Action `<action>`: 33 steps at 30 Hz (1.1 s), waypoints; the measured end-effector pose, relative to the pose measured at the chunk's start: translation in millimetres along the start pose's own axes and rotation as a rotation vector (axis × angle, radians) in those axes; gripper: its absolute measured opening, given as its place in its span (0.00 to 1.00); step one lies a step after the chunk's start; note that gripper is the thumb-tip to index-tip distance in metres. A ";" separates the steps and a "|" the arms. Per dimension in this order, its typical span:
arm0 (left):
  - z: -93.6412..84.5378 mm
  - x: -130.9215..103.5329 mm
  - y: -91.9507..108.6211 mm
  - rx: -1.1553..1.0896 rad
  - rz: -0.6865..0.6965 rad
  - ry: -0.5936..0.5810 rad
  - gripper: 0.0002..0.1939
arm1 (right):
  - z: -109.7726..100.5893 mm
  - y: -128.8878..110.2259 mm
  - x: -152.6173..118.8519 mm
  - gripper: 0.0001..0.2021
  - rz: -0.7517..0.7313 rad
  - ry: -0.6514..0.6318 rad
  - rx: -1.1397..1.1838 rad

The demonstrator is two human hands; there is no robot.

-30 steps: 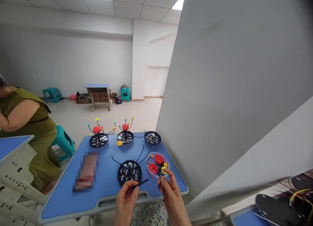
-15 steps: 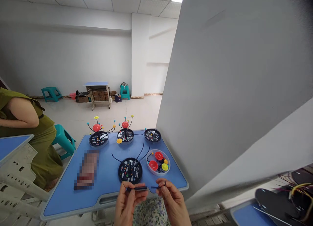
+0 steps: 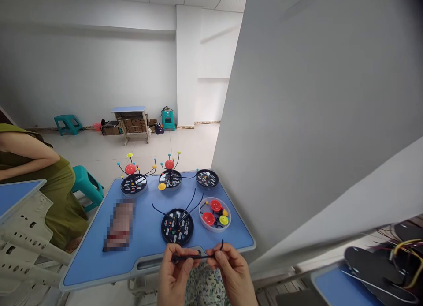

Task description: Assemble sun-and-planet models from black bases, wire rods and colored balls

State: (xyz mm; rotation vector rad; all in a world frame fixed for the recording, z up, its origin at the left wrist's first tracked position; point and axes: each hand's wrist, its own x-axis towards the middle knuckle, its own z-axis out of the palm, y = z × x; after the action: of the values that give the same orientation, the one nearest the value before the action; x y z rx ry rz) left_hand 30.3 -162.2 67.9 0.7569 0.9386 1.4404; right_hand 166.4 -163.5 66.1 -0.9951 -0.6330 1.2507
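Note:
Near the table's front edge, my left hand (image 3: 176, 270) pinches a thin black rod (image 3: 193, 256). My right hand (image 3: 233, 270) grips a black piece (image 3: 222, 245) with a bent end that sticks up. The rod and the piece meet between my hands; whether they are joined I cannot tell. Just beyond my hands lies a round black base (image 3: 177, 227) with several curved black arms. To its right a clear round tray (image 3: 201, 222) holds red cups (image 3: 208, 218), a yellow cup (image 3: 224, 220), small balls and black parts.
Two models with red balls (image 3: 130, 169) and a round black base (image 3: 207, 178) stand along the blue table's (image 3: 148, 218) back. A pixelated item (image 3: 119, 225) lies left. A seated person (image 3: 56, 195) is far left; a grey wall (image 3: 297, 121) rises at the right.
My hands have come closer together, so the rod and the bent piece now meet. The bent end points up higher. The camera view has shifted slightly.

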 end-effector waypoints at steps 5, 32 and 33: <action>-0.7 -0.3 -0.5 0.009 0.007 -0.019 0.16 | 0.0 0.0 -0.3 0.17 -0.012 0.008 -0.040; 2.9 -5.8 -7.6 -0.017 -0.029 0.052 0.19 | -3.0 -1.3 -5.0 0.15 -0.082 0.060 -0.206; 3.4 -5.9 -7.4 -0.015 -0.030 0.052 0.19 | -2.7 -1.3 -6.1 0.15 -0.086 0.057 -0.215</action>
State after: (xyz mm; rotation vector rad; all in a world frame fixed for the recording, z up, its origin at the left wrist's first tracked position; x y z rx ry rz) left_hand 37.3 -167.9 63.3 0.6938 0.9739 1.4451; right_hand 167.9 -170.1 66.7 -1.1644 -0.7690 1.0906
